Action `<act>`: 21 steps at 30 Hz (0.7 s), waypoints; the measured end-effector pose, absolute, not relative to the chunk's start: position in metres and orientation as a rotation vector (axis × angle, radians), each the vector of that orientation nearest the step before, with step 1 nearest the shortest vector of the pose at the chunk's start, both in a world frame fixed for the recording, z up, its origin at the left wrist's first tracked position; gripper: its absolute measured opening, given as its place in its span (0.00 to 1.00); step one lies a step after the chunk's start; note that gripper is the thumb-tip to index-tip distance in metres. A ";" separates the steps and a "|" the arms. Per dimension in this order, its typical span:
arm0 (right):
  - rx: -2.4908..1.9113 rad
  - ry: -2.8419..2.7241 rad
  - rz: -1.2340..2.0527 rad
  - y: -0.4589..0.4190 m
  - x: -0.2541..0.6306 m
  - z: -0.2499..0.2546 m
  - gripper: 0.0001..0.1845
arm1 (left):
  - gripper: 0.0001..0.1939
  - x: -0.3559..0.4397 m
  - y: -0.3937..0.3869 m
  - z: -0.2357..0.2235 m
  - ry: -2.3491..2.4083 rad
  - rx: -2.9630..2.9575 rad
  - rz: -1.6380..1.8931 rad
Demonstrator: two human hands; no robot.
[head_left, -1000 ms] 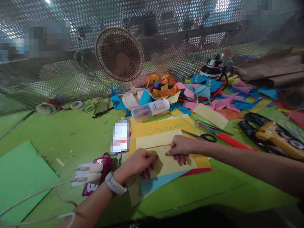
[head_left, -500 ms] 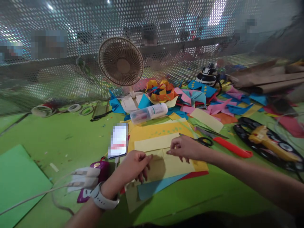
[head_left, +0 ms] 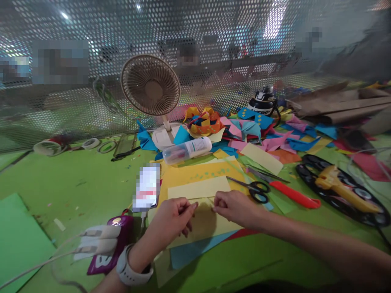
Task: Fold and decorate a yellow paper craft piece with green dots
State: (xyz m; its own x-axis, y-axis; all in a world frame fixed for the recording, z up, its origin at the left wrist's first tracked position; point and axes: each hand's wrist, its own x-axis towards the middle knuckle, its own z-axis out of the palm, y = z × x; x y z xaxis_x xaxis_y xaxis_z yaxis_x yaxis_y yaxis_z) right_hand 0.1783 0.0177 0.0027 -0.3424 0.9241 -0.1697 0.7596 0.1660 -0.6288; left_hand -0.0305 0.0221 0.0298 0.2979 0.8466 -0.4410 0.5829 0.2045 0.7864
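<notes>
My left hand (head_left: 171, 219) and my right hand (head_left: 233, 207) rest close together on a pale yellow sheet of paper (head_left: 204, 219) at the near middle of the green table (head_left: 79, 179). Both hands are pinched at the sheet's upper edge, fingertips almost meeting. The sheet lies on a stack of coloured paper: a darker yellow sheet (head_left: 195, 173), a blue one (head_left: 195, 249) and a red one (head_left: 242, 233). A pale yellow strip (head_left: 198, 188) lies just beyond the hands. My left wrist wears a white watch (head_left: 130, 273).
Black scissors (head_left: 255, 190) and a red-handled tool (head_left: 290, 194) lie right of the hands. A phone (head_left: 147, 188), a purple device with white plugs (head_left: 106, 244), a small fan (head_left: 151, 87), a clear bottle (head_left: 187, 149), a yellow glue gun (head_left: 343, 185) and folded paper shapes (head_left: 244, 128) surround them. A perforated screen backs the table.
The view shifted down and left a little. My right hand slid slightly left and its fingers lifted off the sheet into a pinch; my left hand stayed on the sheet's edge.
</notes>
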 end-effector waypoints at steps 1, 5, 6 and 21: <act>-1.610 -2.157 0.969 0.018 0.179 0.003 0.03 | 0.18 -0.030 0.021 0.032 1.382 1.461 0.296; -1.511 -1.882 1.267 0.019 0.181 0.004 0.05 | 0.19 -0.026 0.013 0.039 1.293 1.360 0.172; -1.485 -1.793 1.361 0.019 0.182 0.005 0.07 | 0.20 -0.024 0.011 0.040 1.255 1.327 0.134; -1.288 -1.719 1.157 0.019 0.190 0.013 0.09 | 0.14 0.002 0.017 0.026 0.829 0.595 0.909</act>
